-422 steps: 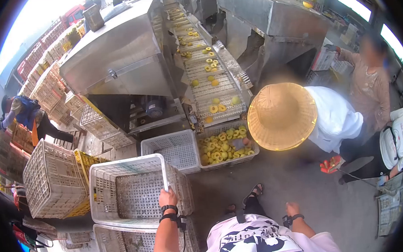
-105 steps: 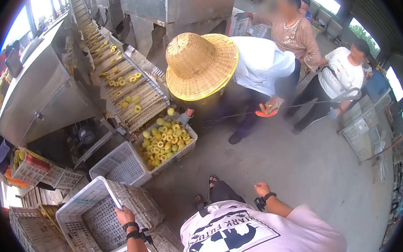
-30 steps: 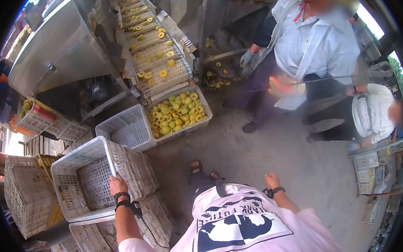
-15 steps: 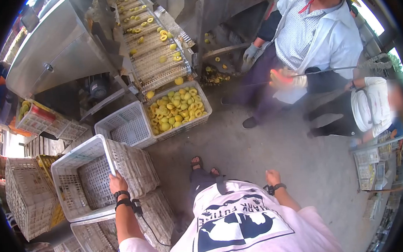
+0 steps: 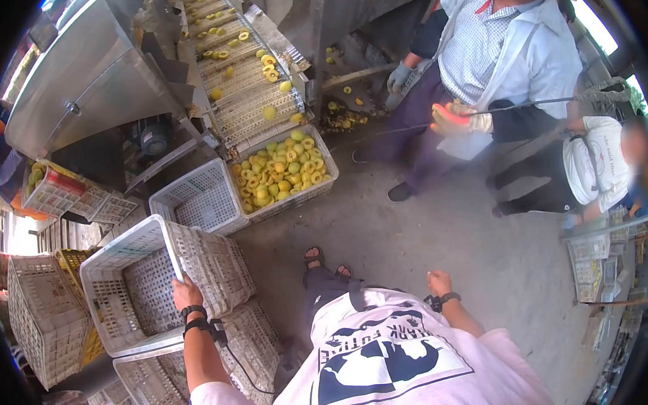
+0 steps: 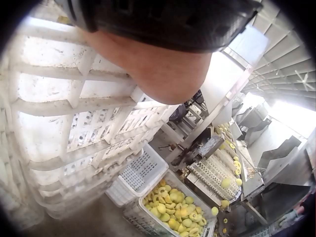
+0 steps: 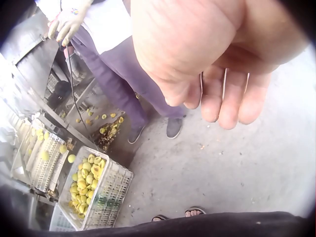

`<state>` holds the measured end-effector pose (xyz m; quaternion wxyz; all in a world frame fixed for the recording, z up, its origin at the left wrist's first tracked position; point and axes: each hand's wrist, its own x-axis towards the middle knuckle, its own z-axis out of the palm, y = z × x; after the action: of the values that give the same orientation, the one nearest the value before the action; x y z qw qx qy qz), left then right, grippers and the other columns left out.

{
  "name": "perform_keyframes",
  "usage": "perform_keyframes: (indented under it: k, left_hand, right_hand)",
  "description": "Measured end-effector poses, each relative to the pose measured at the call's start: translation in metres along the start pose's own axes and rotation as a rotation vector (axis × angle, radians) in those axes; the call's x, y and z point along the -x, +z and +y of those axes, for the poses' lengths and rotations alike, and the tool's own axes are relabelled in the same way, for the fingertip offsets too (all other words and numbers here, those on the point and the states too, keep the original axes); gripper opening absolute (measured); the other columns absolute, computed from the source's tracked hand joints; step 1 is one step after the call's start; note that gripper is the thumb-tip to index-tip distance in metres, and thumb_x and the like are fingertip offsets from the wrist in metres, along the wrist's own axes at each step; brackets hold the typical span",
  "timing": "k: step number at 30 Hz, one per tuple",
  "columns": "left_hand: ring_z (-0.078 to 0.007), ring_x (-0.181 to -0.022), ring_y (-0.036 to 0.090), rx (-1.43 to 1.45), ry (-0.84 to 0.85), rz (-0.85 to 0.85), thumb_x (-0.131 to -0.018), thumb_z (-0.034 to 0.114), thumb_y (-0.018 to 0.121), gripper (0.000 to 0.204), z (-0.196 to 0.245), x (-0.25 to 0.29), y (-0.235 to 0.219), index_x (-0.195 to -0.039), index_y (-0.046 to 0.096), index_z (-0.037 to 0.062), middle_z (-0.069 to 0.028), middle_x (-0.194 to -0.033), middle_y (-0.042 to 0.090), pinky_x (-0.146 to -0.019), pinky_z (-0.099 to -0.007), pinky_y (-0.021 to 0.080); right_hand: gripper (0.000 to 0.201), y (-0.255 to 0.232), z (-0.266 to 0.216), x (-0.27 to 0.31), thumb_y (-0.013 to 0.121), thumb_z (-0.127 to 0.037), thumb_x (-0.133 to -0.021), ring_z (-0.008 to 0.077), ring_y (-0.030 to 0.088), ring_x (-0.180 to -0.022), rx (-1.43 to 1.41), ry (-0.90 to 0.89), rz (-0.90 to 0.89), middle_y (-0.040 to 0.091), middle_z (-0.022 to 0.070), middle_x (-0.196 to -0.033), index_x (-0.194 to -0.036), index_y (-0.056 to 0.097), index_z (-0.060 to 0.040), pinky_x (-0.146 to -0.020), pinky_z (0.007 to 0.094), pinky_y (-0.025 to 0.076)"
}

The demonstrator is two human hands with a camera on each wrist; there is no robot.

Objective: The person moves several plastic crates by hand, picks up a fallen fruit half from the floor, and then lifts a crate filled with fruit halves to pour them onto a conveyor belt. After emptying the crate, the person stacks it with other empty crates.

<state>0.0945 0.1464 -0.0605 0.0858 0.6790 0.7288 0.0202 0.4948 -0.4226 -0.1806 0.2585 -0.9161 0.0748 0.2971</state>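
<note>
In the head view my left hand (image 5: 186, 294) grips the upper rim of a worn white plastic crate (image 5: 213, 265), which lies tilted on another crate (image 5: 254, 337). The left wrist view shows the heel of that hand (image 6: 170, 81) against the crate's ribbed side (image 6: 44, 94); its fingers are hidden there. My right hand (image 5: 439, 283) hangs beside my body, its fingers loosely curled around nothing, as the right wrist view also shows. Ahead, a white crate (image 5: 294, 203) heaped with yellow-green fruit halves (image 5: 281, 172) stands under the end of a slatted conveyor (image 5: 248, 107).
Another white crate (image 5: 204, 207) sits left of the fruit crate. Stacked crates (image 5: 45, 316) stand at the left. A person in a straw hat (image 5: 508, 65) holds a long thin rod (image 5: 526, 105); behind is a person in white (image 5: 596, 160). Fruit scraps (image 5: 345, 118) litter the floor.
The fruit in the crate has piled higher since the oldest frame. The person in the straw hat, bent over earlier, now stands upright farther back. My left hand stays on the crate rim.
</note>
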Motion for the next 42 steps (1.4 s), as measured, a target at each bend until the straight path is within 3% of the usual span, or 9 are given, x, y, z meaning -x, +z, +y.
perform_keyframes:
  k: [2,13,27,29,30,39,41,42]
  left_hand:
    - [-0.0438,-0.081,0.058,0.008,-0.001,0.009,-0.089,0.046,0.039,0.043,0.002,0.001,-0.003,-0.098,0.051,0.0053,-0.0250,-0.083,0.062,-0.070,-0.0514,0.044]
    - [-0.0434,-0.082,0.058,0.002,0.001,-0.005,-0.089,0.046,0.037,0.045,0.004,0.003,-0.006,-0.095,0.051,0.0036,-0.0251,-0.083,0.062,-0.071,-0.0511,0.044]
    - [-0.0444,-0.081,0.058,0.008,0.018,0.001,-0.089,0.046,0.037,0.046,0.002,0.003,-0.004,-0.096,0.051,0.0027,-0.0267,-0.083,0.061,-0.070,-0.0522,0.044]
    - [-0.0446,-0.081,0.058,0.009,0.022,0.006,-0.089,0.047,0.037,0.046,0.003,0.003,-0.006,-0.096,0.051,0.0028,-0.0269,-0.083,0.061,-0.070,-0.0523,0.044]
    - [-0.0448,-0.082,0.058,0.006,0.015,0.005,-0.089,0.047,0.037,0.047,0.004,0.003,-0.006,-0.096,0.051,0.0028,-0.0270,-0.083,0.061,-0.070,-0.0523,0.044]
    - [-0.0441,-0.082,0.059,-0.033,-0.027,-0.024,-0.088,0.048,0.038,0.046,0.002,-0.001,-0.003,-0.101,0.052,0.0052,-0.0263,-0.084,0.062,-0.071,-0.0515,0.045]
    - [-0.0439,-0.082,0.059,-0.039,-0.031,-0.031,-0.088,0.047,0.038,0.046,0.002,-0.001,-0.003,-0.101,0.052,0.0057,-0.0260,-0.084,0.062,-0.071,-0.0513,0.045]
    - [-0.0438,-0.082,0.059,-0.028,-0.022,-0.023,-0.088,0.047,0.038,0.045,0.003,0.000,-0.003,-0.101,0.052,0.0057,-0.0257,-0.084,0.062,-0.071,-0.0514,0.045]
  right_hand:
    - [0.023,0.005,0.003,-0.005,0.054,-0.020,-0.082,0.0152,0.053,-0.051,-0.019,-0.171,0.115,0.056,0.0053,-0.060,-0.070,0.059,-0.0010,-0.045,0.0293,0.041]
    - [0.028,0.009,0.010,-0.015,0.054,-0.022,-0.085,0.0146,0.051,-0.048,-0.033,-0.156,0.112,0.053,0.0041,-0.056,-0.066,0.057,-0.0020,-0.044,0.0297,0.039]
    - [0.033,-0.002,-0.022,0.010,0.052,-0.029,-0.081,0.0195,0.054,-0.051,0.067,-0.156,0.124,0.057,0.0078,-0.056,-0.063,0.058,-0.0024,-0.052,0.0339,0.043]
    - [0.034,-0.007,-0.030,0.011,0.054,-0.030,-0.080,0.0364,0.058,-0.090,0.039,-0.011,-0.011,0.062,0.0216,-0.092,-0.090,0.062,0.0024,-0.079,0.0409,0.044]
    - [0.034,-0.006,-0.033,0.011,0.054,-0.030,-0.080,0.0364,0.058,-0.090,0.040,-0.008,-0.012,0.062,0.0216,-0.092,-0.090,0.062,0.0024,-0.079,0.0409,0.044]
    - [0.034,0.006,-0.024,-0.004,0.056,-0.030,-0.080,0.0360,0.058,-0.090,-0.007,-0.033,0.003,0.062,0.0213,-0.092,-0.089,0.063,0.0024,-0.079,0.0398,0.044]
    - [0.028,0.018,-0.012,-0.019,0.056,-0.024,-0.083,0.0147,0.052,-0.052,-0.063,-0.186,0.112,0.056,0.0061,-0.059,-0.069,0.059,0.0000,-0.050,0.0303,0.041]
    - [0.028,0.019,-0.009,-0.021,0.056,-0.024,-0.083,0.0147,0.052,-0.052,-0.060,-0.188,0.108,0.056,0.0061,-0.059,-0.069,0.059,0.0000,-0.050,0.0303,0.041]
